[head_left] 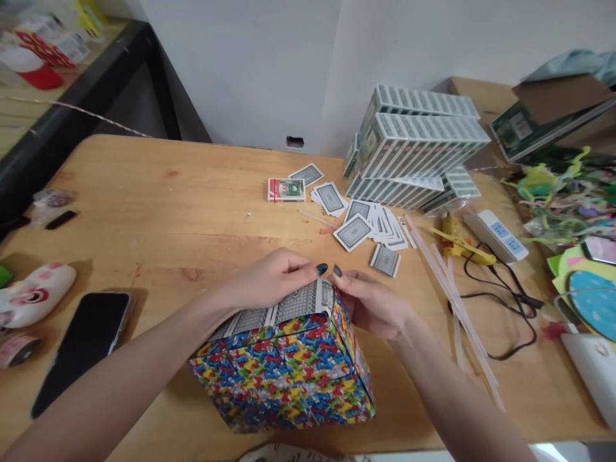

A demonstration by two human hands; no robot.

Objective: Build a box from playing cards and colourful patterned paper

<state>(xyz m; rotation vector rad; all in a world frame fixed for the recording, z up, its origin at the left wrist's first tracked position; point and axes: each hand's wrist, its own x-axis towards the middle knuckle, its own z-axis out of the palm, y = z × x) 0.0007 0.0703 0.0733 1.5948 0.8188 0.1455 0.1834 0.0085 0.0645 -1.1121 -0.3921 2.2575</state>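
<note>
A box (289,378) with a bright multicoloured pattern stands at the table's front edge. Grey-patterned playing cards (298,305) lie along its top. My left hand (272,276) rests over the cards at the box's far top edge, its fingertips hidden behind it. At the box's far right corner is my right hand (370,301), fingers curled and pressed against the edge; what they pinch there is too small to make out. Both thumbs, with dark nails, nearly meet above that corner.
Loose cards (353,232) and a red-and-green card box (287,190) lie beyond the hands. Stacked card packs (423,144) stand at the back right. Clear sticks (457,301), a yellow glue gun (451,236) and a power strip (498,236) are at right, a phone (84,346) at left.
</note>
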